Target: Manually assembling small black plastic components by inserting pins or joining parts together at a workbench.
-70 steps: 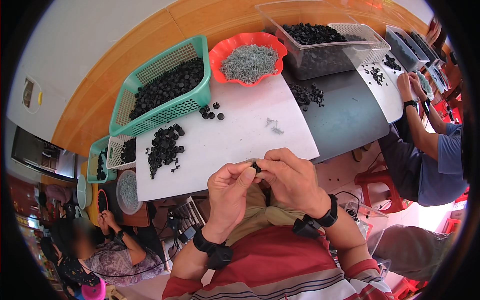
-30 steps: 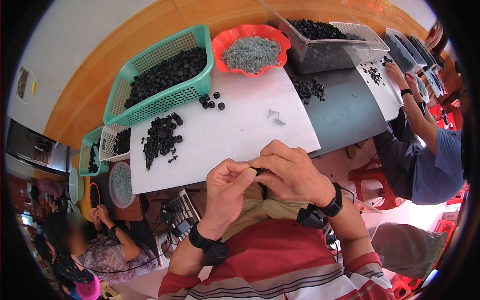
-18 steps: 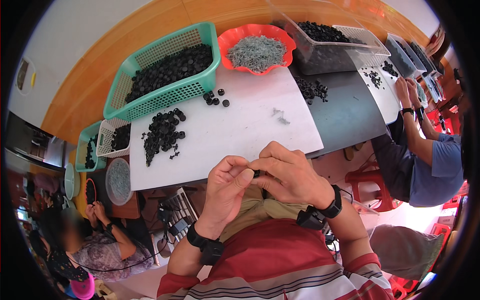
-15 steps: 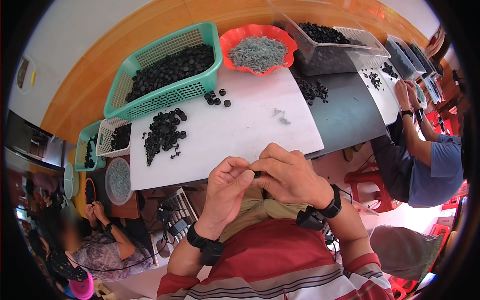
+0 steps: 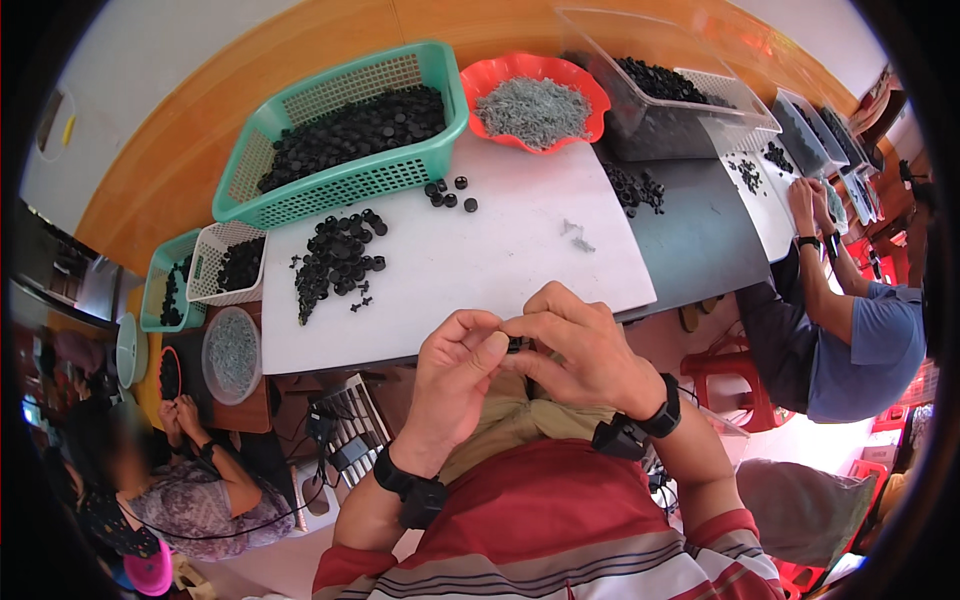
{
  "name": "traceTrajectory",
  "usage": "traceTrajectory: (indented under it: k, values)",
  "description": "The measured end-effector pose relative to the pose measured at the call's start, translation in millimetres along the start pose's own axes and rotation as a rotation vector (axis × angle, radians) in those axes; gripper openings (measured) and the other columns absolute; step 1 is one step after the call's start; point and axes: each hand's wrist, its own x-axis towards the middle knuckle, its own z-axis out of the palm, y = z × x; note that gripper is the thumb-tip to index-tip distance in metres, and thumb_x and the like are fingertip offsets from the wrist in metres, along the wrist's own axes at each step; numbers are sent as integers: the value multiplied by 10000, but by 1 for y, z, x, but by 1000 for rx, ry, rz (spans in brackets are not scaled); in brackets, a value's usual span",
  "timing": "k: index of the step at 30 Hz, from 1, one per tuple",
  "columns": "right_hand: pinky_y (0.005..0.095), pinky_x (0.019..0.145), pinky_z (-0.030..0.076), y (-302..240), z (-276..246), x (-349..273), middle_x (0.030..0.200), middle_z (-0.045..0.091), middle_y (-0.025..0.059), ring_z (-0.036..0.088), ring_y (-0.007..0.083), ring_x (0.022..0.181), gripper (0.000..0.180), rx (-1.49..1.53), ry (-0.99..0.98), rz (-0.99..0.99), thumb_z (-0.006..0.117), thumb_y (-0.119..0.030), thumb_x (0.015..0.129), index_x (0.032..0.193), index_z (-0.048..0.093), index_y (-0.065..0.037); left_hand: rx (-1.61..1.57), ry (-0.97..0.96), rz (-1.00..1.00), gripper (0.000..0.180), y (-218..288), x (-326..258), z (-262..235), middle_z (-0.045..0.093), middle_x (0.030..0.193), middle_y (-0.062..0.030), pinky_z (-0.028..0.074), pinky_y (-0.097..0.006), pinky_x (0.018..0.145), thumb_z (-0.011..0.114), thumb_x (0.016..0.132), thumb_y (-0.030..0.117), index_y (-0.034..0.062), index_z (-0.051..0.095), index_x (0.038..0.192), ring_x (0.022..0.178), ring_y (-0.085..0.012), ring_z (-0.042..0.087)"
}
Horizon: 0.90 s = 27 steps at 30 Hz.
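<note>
Close in front of my body, my left hand [image 5: 452, 378] and my right hand [image 5: 580, 352] meet, both closed at the fingertips. Pinched between them is a small round black plastic part [image 5: 515, 344], mostly covered by the fingers. Beyond them lies a white board [image 5: 480, 275] on the table. A pile of black round caps and smaller black pieces [image 5: 335, 250] rests on its left half. Several loose black caps [image 5: 470, 204] sit farther back, and a few translucent grey bits [image 5: 578, 238] lie toward the right.
At the back stand a green basket [image 5: 345, 192] of black caps, a red scalloped bowl [image 5: 603, 100] of translucent grey pieces and a clear bin [image 5: 690, 125] of black parts. Smaller baskets [image 5: 215, 295] stand at left. Co-workers sit at left [image 5: 195, 500] and right [image 5: 870, 335].
The view has shifted slightly, so the table things appear a little to the right. Both hands stay together on the small black part, with only slight finger movement.
</note>
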Motion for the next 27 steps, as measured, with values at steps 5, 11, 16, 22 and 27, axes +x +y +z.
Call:
traceTrajectory:
  k: [5, 11, 16, 22, 27]
  values:
    - [363, 561, 502, -1, 5, 4, 930, 579, 51, 621, 251, 682, 313, -13, -28, -2, 800, -163, 824, 1112, 695, -103, -16, 0, 14, 197, 1, -2, -7, 707, 1028, -51, 562, -280, 812, 696, 973, 69, 50, 614, 1152, 909, -128, 680]
    - [337, 547, 510, -5, 7, 13, 958, 607, 68, 636, 235, 651, 305, 7, -73, 5, 800, -140, 835, 1113, 687, -87, -29, -10, 41, 178, 4, -7, -13, 698, 1084, -69, 555, -268, 860, 663, 1002, 60, 16, 608, 1165, 971, -122, 667]
    - [304, 543, 526, -2, 8, 28, 986, 663, 97, 673, 206, 647, 277, 78, -26, -1, 787, -101, 849, 1099, 675, -58, 20, 79, 74, 149, 6, -9, -19, 707, 1007, -59, 554, -297, 819, 682, 990, 84, 39, 634, 1123, 873, -140, 674]
    - [335, 592, 548, 5, 2, 61, 934, 687, 128, 696, 231, 670, 273, 50, -82, 66, 779, -64, 823, 1069, 675, -12, 15, 99, 119, 116, 8, -9, -27, 710, 1011, -64, 547, -272, 794, 677, 988, 64, 30, 644, 1094, 845, -122, 655]
    - [356, 618, 546, 6, -11, 105, 878, 704, 155, 696, 256, 675, 248, -68, -126, 102, 783, -78, 808, 1027, 702, 6, 92, 90, 163, 94, 19, -6, -25, 723, 1094, -92, 538, -254, 784, 673, 987, 51, 25, 645, 1073, 844, -97, 636]
